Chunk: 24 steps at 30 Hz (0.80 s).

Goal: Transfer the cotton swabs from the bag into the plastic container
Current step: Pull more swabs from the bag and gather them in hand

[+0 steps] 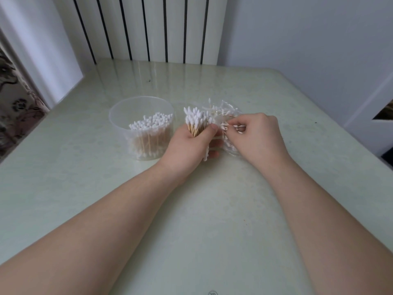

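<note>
We look down on a glossy, pale green bench (212, 220) under soft, even light. Beyond its far edge stands a white radiator (144, 28) with dark vertical gaps. A plain pale wall (297, 33) fills the far right, and a floral curtain (14, 107) hangs at the left.

Probably a home: radiator (140, 28), floral curtain (14, 99), glossy table (212, 209).

Pale green glossy table (212, 220) is standing before a white ribbed radiator (140, 28); a floral curtain (14, 107) is hanging at left, plain wall (308, 35) rising behind.
</note>
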Each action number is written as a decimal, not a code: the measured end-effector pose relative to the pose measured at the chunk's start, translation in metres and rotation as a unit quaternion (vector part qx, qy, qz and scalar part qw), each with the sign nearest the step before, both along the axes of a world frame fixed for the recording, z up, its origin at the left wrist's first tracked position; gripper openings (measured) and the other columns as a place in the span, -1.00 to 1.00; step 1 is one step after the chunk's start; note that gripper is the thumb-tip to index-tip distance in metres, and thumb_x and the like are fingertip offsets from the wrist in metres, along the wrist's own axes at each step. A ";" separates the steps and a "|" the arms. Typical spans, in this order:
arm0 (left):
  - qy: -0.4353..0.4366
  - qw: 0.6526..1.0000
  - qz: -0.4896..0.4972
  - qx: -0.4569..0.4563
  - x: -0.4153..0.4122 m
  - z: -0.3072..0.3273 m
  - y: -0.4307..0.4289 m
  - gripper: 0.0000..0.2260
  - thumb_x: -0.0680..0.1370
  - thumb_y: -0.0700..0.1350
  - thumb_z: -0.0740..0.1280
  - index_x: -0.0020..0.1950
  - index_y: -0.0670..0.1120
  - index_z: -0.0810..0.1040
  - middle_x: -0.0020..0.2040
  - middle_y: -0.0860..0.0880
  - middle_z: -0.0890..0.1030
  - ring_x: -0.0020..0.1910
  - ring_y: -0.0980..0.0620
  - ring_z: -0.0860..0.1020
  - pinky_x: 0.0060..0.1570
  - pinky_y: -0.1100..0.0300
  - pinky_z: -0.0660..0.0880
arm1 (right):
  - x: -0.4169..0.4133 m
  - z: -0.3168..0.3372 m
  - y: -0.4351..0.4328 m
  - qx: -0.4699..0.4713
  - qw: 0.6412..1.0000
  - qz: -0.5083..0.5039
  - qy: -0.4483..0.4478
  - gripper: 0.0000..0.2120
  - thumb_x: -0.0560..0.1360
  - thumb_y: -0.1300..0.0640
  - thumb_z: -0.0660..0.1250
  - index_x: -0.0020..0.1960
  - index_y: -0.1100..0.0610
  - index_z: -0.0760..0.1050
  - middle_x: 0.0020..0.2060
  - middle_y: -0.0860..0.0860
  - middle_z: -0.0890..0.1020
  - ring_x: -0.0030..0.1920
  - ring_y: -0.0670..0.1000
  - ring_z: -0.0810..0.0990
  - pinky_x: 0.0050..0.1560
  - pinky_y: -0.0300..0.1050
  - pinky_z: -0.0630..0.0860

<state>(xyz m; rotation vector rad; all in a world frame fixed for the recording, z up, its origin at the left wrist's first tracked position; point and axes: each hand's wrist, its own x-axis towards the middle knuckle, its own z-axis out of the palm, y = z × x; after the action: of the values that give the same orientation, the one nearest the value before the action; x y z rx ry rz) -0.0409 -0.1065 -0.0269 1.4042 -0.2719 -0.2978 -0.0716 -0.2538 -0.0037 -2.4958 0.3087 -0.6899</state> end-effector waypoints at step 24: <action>0.005 0.998 0.054 -0.021 0.004 -0.002 0.000 -0.88 0.65 -0.13 0.34 0.10 -0.11 0.65 0.15 -0.18 0.67 0.16 -0.12 0.65 -0.04 -0.04 0.68 | -0.008 0.016 -0.011 0.236 0.968 0.014 -0.080 -0.87 0.32 0.20 0.45 -0.22 -0.01 0.68 -0.43 -0.07 0.65 -0.39 -0.04 0.62 -0.25 -0.23 0.53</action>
<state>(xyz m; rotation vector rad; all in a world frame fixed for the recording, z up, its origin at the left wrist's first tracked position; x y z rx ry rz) -0.0368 -0.1065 -0.0289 1.3699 -0.1918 -0.2089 -0.0792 -0.2651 0.0120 -1.9784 0.3332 -0.7067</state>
